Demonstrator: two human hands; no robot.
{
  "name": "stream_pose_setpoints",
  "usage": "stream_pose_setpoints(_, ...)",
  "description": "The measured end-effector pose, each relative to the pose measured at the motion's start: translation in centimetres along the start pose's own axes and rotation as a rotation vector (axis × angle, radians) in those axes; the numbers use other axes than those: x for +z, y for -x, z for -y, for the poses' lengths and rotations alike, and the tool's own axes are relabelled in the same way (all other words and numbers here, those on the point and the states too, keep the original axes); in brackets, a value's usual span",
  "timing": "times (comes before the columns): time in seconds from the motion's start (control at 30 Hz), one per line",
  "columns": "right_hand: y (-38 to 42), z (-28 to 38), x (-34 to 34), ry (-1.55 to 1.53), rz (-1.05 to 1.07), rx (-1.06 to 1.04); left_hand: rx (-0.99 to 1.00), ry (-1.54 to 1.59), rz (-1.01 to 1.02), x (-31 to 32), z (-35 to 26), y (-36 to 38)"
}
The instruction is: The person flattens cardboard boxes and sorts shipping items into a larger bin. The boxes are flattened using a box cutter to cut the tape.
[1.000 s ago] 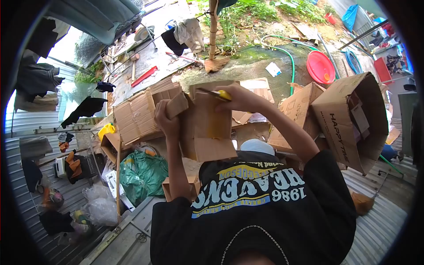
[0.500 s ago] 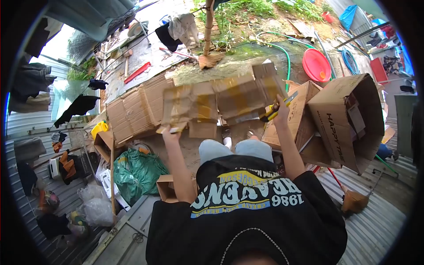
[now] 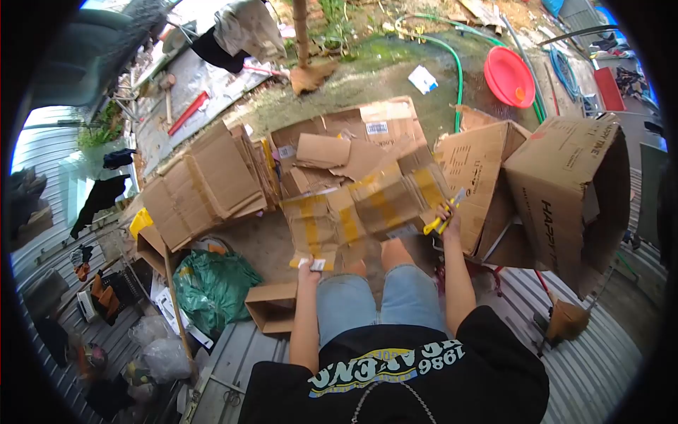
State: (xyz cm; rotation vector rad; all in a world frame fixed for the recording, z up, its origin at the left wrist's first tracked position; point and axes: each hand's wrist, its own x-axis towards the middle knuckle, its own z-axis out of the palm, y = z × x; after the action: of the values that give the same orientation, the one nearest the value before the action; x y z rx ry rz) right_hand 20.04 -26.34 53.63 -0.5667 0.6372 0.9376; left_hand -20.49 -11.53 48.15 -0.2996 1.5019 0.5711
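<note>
A long flattened cardboard box point(image 3: 381, 201) with bands of brown tape hangs in front of my thighs. At its lower left corner, near a white label, my left hand point(image 3: 308, 272) is closed on the edge. My right hand point(image 3: 449, 220) is closed around yellow-handled scissors point(image 3: 436, 225), their grey blades pointing up and away. It is also against the cardboard's right end; how the fingers grip that edge is hidden. Beyond, a large opened cardboard sheet point(image 3: 395, 120) lies on the ground with smaller pieces point(image 3: 323, 150) on it.
Stacked flattened cardboard point(image 3: 205, 177) lies to the left. Two large boxes, one printed "HAPPY TIME" point(image 3: 558, 177), stand at right. A green bag point(image 3: 215, 286) and small open box point(image 3: 272, 308) are near my left. A red basin point(image 3: 508, 78) and green hose point(image 3: 459, 85) lie farther off.
The cardboard has come lower and nearer my legs, with both hands still on it. The opened sheet and loose pieces behind it now show. My view has tilted.
</note>
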Motion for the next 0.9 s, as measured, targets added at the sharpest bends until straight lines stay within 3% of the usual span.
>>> stream_pose_setpoints(0.27, -6.8, 0.0, 4.0, 0.625, -0.136, -0.041, -0.054, -0.099, 0.097, 5.1, -0.9, -1.8)
stream_pose_setpoints(0.33, -7.7, 0.7, 5.0, 0.96, -0.017, 0.066, -0.138, -0.085, 0.166, 6.0, -1.1, -1.2)
stream_pose_setpoints(0.37, -8.8, 0.9, 4.3, 0.955, -0.021, 0.07, -0.138, -0.089, 0.16, 6.9, -1.2, -0.3)
stream_pose_setpoints(0.43, -10.4, 1.6, 2.2, 1.508, 0.083, 0.293, -0.044, -0.116, 0.189, 8.1, -1.0, 1.1)
stream_pose_setpoints(0.5, -9.9, 1.8, 2.4, 1.55, 0.104, 0.316, -0.07, -0.075, 0.207, 7.0, -1.3, -0.5)
stream_pose_setpoints(0.63, -10.0, 2.8, 0.1, 1.593, 0.016, 0.163, 0.14, 0.021, 0.115, 7.3, -1.5, -0.7)
stream_pose_setpoints(0.7, -11.0, 3.8, -2.9, 1.49, -0.163, -0.148, 0.218, 0.104, 0.162, 7.6, -1.4, -0.8)
stream_pose_setpoints(0.73, -11.6, 4.5, -4.0, 1.494, -0.162, -0.134, 0.22, 0.108, 0.15, 7.7, -1.4, -1.1)
stream_pose_setpoints(0.8, -12.8, 5.3, -5.3, 1.923, -0.14, -0.469, 0.29, 0.089, 0.122, 7.6, -1.5, -2.5)
stream_pose_setpoints(0.9, -14.3, 5.7, -4.2, 2.069, -0.131, -0.511, 0.355, 0.074, 0.142, 8.0, -2.1, -4.7)
